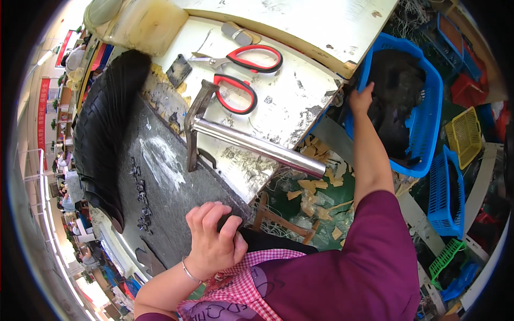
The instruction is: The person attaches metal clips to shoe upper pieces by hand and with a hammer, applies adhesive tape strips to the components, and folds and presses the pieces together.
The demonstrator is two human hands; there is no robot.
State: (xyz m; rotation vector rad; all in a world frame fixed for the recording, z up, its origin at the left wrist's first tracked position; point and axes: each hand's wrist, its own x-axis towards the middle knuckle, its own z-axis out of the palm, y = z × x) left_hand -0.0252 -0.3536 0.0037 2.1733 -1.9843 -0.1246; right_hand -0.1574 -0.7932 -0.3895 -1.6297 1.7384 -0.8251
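Observation:
My left hand [215, 238] is curled, fingers bent, above the near edge of a dark grey slab [166, 214]; whatever its palm holds, if anything, is hidden. My right hand [361, 100] reaches out to the right and grips the near-left rim of a blue plastic basket [435, 117]. Dark pieces [393, 101] fill that basket. A fanned stack of black curved pieces [104, 128] lies along the slab's left side. On the slab a hammer [257, 145] rests, its metal handle pointing right. Red-and-black-handled scissors [235, 80] lie beyond it.
A grey block [240, 34] and a small dark block [179, 70] are on the white worktop [278, 101]. Yellowish scraps [321, 182] litter the green floor. A yellow basket [463, 138], another blue basket [445, 192] and a green basket [445, 262] stand at right.

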